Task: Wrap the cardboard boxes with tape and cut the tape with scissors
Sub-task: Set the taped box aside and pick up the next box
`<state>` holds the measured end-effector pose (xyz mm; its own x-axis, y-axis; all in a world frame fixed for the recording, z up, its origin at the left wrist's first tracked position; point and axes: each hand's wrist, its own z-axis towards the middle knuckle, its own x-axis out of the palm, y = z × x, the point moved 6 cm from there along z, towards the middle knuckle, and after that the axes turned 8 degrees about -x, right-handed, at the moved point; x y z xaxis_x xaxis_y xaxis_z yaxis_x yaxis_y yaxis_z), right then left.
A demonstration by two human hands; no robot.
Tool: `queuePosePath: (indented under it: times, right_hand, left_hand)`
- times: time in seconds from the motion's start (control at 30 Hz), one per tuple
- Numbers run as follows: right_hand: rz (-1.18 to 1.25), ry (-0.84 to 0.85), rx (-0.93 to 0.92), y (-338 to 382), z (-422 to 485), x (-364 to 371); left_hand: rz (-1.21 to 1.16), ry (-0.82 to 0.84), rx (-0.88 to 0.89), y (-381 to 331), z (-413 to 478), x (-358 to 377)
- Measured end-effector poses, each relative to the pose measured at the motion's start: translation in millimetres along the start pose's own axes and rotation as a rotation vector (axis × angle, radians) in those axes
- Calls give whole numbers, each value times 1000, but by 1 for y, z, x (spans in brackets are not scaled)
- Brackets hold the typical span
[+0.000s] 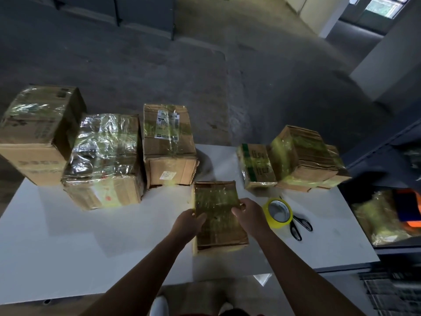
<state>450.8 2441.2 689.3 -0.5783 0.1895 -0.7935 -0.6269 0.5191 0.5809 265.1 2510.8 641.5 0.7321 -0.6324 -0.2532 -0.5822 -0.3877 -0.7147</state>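
A small cardboard box (216, 215), its top covered in shiny yellowish tape, lies on the white table (68, 236) in front of me. My left hand (189, 222) grips its left edge, thumb on the top. My right hand (248, 213) grips its right edge, fingers curled onto the top. A yellow tape roll (279, 213) stands just right of my right hand. Black-handled scissors (299, 225) lie beside the roll on the table.
Three taped boxes (104, 156) stand in a row at the table's back left. Smaller taped boxes (298, 158) are stacked at the back right. A dark shelf (387, 215) with wrapped items and something orange stands to the right. Bare concrete floor lies beyond.
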Motion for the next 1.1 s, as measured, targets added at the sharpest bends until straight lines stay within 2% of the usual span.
queuePosePath:
  times: [0.17,0.33,0.53,0.7,0.83,0.9,0.97,1.03,1.1]
  right_hand:
    - [11,0,-34,-5,3,-1]
    - [22,19,-76,-14,9,-5]
    - [62,54,-136,-27,15,-7]
    - [52,46,-239,-36,28,-24]
    - [13,34,-296,-62,38,-47]
    - [-6,42,-246,-84,44,-57]
    - [-56,53,-211,-106,50,-63]
    - [-114,70,-205,-123,53,-66]
    - [-163,95,-219,-135,56,-66]
  left_hand:
    - [135,-103,-64,-4,8,13]
    - [-59,-171,-237,-7,15,24]
    - [14,-277,-240,-17,10,36]
    - [23,-360,-139,-30,1,52]
    - [199,-555,-12,-49,-13,63]
    - [355,-661,107,-61,-23,70]
    - [526,-744,303,-73,-31,82]
    - [593,-766,459,-84,-39,96]
    - [607,-739,499,-94,-41,110]
